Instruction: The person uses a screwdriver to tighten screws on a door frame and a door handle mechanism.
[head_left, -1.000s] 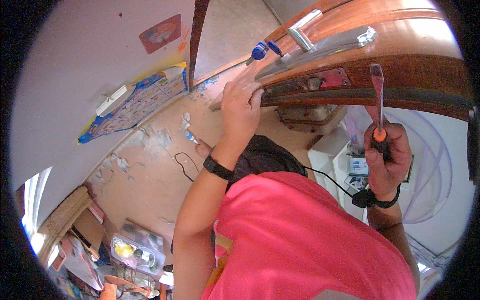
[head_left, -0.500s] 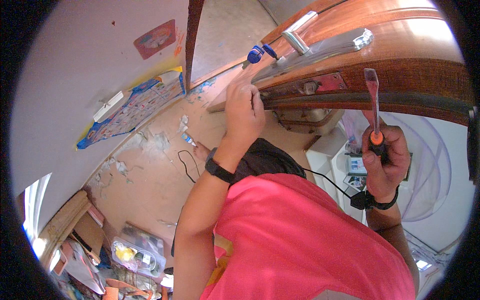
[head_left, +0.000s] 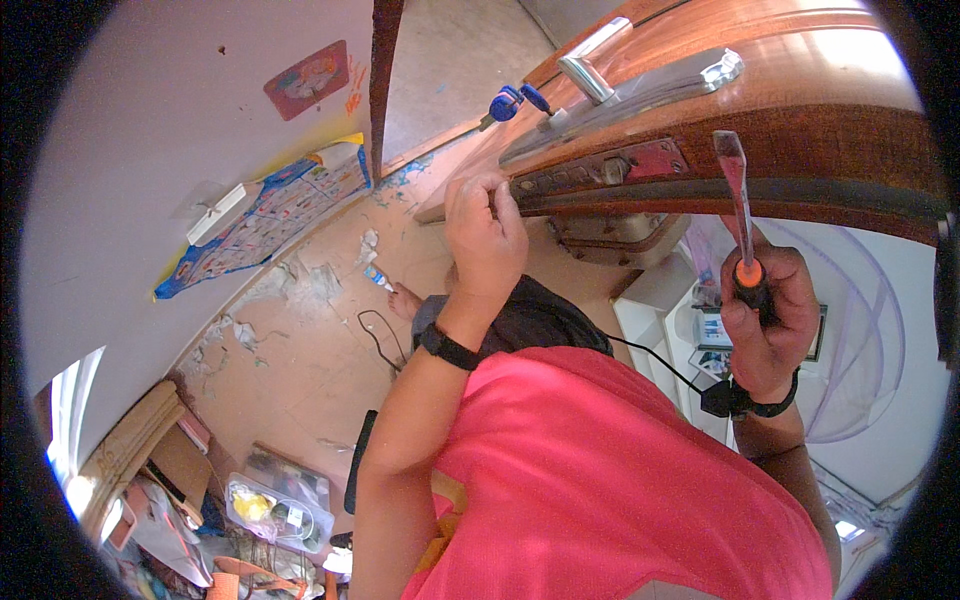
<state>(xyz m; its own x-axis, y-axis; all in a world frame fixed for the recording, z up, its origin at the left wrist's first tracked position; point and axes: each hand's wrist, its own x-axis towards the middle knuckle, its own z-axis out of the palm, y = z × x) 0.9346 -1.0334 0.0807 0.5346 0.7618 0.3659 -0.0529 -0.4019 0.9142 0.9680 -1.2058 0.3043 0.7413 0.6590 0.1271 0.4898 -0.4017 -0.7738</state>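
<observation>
In my right hand [head_left: 778, 325] is a flathead screwdriver [head_left: 740, 205] with an orange and black handle, its blade pointing up past the edge of a brown wooden door [head_left: 800, 145]. The blade tip looks close to the door edge; whether it touches cannot be told. My left hand [head_left: 487, 240], fingers curled, is at the lower end of a worn metal lock plate [head_left: 650, 163] set in that edge. Its fingertips are hidden, so anything in them does not show. A silver lever handle [head_left: 590, 75] and a key with a blue head [head_left: 507, 103] are on the door face.
Paint flakes and paper scraps [head_left: 310, 285] lie along the wall on the tiled floor. A small blue and white tube [head_left: 377, 277] is by a foot. At lower left stands a clear plastic box [head_left: 275, 520] of odds and ends. A white shelf unit [head_left: 650, 315] is beyond the door.
The screwdriver's blade has tilted and shifted slightly left. My left hand has drawn a little to the left and down, staying near the lock plate.
</observation>
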